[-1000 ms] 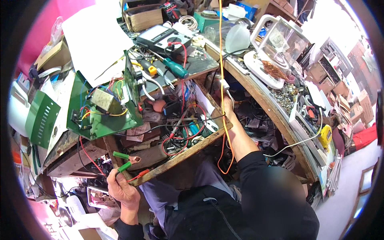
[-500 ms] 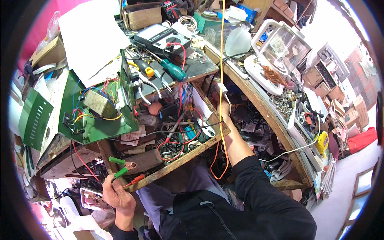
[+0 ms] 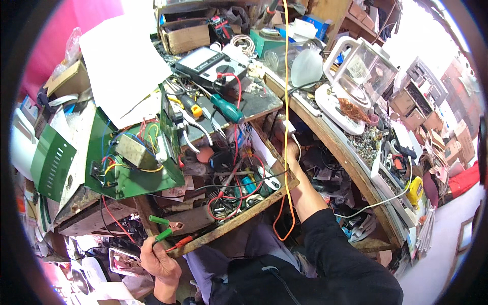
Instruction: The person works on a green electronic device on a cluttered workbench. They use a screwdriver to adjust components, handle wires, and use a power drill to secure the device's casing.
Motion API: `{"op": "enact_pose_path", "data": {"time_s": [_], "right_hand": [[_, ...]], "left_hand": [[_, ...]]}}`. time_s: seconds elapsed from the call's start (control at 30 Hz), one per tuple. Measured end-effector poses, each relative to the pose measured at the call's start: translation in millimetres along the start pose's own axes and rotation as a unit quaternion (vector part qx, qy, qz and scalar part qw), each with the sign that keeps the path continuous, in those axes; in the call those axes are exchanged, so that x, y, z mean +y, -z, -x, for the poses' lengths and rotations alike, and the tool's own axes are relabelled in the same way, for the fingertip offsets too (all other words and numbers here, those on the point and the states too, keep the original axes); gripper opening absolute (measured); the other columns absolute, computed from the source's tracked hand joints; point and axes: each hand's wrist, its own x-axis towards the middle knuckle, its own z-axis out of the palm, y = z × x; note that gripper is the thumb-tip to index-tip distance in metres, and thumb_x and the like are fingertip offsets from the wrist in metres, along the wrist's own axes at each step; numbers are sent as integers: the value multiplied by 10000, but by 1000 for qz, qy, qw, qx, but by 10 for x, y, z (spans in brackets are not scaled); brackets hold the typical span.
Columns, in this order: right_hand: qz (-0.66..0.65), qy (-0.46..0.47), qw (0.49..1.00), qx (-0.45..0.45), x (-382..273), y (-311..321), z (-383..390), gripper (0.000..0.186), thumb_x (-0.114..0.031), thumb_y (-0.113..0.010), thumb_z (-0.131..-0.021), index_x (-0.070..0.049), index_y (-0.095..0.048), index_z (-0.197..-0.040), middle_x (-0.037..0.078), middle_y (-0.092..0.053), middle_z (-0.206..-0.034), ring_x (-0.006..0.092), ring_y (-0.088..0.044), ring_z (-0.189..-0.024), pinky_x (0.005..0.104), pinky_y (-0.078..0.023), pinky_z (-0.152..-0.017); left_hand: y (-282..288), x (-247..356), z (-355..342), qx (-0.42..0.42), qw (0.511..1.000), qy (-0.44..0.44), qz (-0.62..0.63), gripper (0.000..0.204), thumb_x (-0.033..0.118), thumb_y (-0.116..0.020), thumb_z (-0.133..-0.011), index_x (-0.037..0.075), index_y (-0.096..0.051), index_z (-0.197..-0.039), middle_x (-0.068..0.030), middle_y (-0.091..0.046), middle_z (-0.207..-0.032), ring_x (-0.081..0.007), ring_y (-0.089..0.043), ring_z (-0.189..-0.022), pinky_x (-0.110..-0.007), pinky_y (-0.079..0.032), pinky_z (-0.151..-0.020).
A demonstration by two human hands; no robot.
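My left hand (image 3: pixel 161 263) is closed on one green handle of a crocodile clip (image 3: pixel 163 234) with copper-coloured jaws, held by the drawer's front left corner. A red-sleeved probe or clip (image 3: pixel 181 242) lies on the drawer's front edge beside it. My right hand (image 3: pixel 291 148) reaches past the right side of the open wooden drawer (image 3: pixel 239 216), under the benchtop. Just above that hand is a white fitting (image 3: pixel 288 127) with a white cable; the fingers are mostly hidden, so I cannot tell whether they grip it.
An open green metal case (image 3: pixel 137 185) with wiring stands at left. On the bench sit an analog multimeter (image 3: pixel 211 63), pliers (image 3: pixel 195 127) and a green screwdriver (image 3: pixel 227 108). An orange cable (image 3: pixel 287 152) hangs down in front of my right forearm. A glass-sided appliance (image 3: pixel 363 68) stands on the right-hand bench.
The whole view has shifted, so the scene sits slightly further right and lower. My left hand keeps the crocodile clip by the drawer corner, and my right hand stays under the benchtop.
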Motion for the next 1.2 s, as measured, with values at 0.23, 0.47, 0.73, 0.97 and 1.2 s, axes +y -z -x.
{"op": "enact_pose_path", "data": {"time_s": [0.23, 0.47, 0.73, 0.97, 1.2], "right_hand": [[0, -3, 1000, 4, -31, -98, 17, 203, -4, -791, -829, 22, -745, -1024, 85, -742, -927, 205, -686, -724, 358, -551, -635], [1, -2, 1000, 12, -75, -109, 66, 210, -7, -798, -824, 21, -748, -1026, 80, -744, -926, 200, -687, -722, 352, -550, -634], [17, 30, 999, 41, -39, -201, 8, 218, -11, -807, -819, 19, -751, -1028, 73, -746, -924, 195, -688, -720, 345, -550, -633], [93, 37, 995, 6, -306, -321, 315, 236, -66, -796, -856, 35, -749, -1064, 71, -745, -974, 183, -684, -823, 322, -539, -766], [69, 3, 997, -42, -57, -410, 218, 269, -91, -779, -880, 35, -729, -1113, 72, -737, -1018, 184, -681, -858, 320, -536, -787]], "left_hand": [[10, 133, -69, -1, 999, 28, 28, 138, 76, -550, -1032, -22, -639, -1071, -173, -674, -884, -326, -630, -741, -396, -485, -699], [19, 55, -20, -9, 999, -15, 38, 223, 160, -494, -1092, -28, -601, -1146, -13, -542, -793, -102, -460, -696, -260, -405, -648], [-13, 114, -103, -19, 999, -2, 29, 213, 154, -515, -1087, -28, -618, -1130, -74, -616, -839, -148, -532, -713, -285, -452, -675], [-45, 158, -165, -17, 999, 8, 36, 197, 133, -522, -1081, -32, -622, -1120, -113, -633, -849, -182, -559, -709, -294, -469, -684], [-2, 111, -86, -1, 998, 42, 56, 189, 148, -536, -1078, 0, -650, -1107, -9, -579, -761, -116, -509, -665, -275, -439, -616]]}}
